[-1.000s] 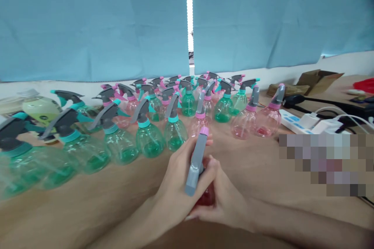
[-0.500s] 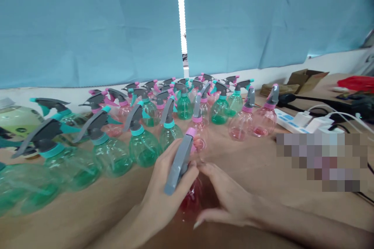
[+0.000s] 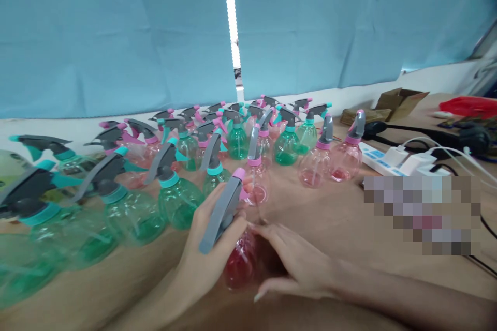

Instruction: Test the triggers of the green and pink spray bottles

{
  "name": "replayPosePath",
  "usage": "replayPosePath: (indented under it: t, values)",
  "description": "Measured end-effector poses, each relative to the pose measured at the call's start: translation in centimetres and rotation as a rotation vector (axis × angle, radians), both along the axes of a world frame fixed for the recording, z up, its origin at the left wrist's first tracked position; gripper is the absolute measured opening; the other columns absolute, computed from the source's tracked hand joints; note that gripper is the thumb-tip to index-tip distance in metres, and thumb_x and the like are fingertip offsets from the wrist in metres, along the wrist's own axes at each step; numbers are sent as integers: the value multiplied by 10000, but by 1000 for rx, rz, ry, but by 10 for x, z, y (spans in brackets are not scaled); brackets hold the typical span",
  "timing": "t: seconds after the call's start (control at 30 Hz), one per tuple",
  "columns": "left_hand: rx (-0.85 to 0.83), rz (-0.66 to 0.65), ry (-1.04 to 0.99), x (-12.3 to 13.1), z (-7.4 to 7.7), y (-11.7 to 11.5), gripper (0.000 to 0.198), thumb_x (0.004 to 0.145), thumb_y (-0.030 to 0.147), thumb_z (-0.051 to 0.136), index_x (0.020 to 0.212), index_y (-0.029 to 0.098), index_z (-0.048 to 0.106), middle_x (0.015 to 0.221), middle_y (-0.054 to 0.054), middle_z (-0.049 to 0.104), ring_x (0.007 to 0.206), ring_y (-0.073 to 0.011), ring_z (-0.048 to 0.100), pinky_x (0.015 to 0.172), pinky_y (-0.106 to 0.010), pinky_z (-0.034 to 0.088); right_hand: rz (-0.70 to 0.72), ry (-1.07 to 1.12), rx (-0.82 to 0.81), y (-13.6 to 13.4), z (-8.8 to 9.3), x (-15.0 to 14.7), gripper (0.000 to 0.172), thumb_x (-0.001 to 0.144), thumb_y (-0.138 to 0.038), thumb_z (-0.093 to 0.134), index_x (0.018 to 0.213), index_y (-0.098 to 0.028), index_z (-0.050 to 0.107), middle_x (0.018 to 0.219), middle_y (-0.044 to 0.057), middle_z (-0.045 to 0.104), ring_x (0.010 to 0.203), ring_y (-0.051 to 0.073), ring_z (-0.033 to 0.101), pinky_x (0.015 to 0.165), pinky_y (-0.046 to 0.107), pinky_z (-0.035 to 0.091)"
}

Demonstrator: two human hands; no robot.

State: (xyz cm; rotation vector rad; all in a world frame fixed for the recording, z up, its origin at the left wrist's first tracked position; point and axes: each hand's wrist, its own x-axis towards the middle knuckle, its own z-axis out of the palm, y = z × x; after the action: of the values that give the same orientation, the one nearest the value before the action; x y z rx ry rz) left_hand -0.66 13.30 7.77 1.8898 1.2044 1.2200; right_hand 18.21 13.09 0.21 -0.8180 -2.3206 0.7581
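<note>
A pink spray bottle [image 3: 239, 265] with a grey trigger head and pink nozzle stands on the brown surface at the lower middle. My left hand [image 3: 212, 235] is wrapped round its neck, below the grey head. Just right of the bottle is my right hand [image 3: 297, 258], fingers apart and curved toward it; whether the fingertips touch it is unclear. Behind the held bottle stands another pink spray bottle [image 3: 255, 178]. A green spray bottle [image 3: 180, 199] is to the left of my left hand.
Several green and pink spray bottles stand at the left and back. On the right are a white power strip [image 3: 382, 160] with plugs, black headphones [image 3: 471, 138], an open cardboard box [image 3: 402, 106] and a red item [image 3: 468, 107]. A blue sheet [image 3: 155, 31] hangs behind.
The view has shifted, so the bottles appear farther left. My left hand and the held bottle have moved left in view, away from my right hand, and more of the bottle's pink body shows.
</note>
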Motion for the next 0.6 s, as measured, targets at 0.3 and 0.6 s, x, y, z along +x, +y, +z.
replayPosePath:
  t: [0.3, 0.6]
  values:
    - [-13, 95, 15, 10, 8, -5, 151, 771, 230, 518, 893, 272, 597, 733, 22, 633, 663, -167, 628, 506, -250, 482, 74, -132, 29, 8, -3, 10, 945, 745, -651, 629, 1449, -108, 308, 1433, 222, 434, 1327, 346, 401, 1096, 551, 297]
    - [-64, 111, -14, 17, 16, -2, 65, 694, 208, 508, 744, 249, 517, 736, 4, 595, 749, -192, 647, 608, -288, 525, 131, -191, 5, 8, -2, 12, 928, 804, -627, 581, 1463, -56, 262, 1461, 245, 371, 1371, 339, 320, 1126, 556, 244]
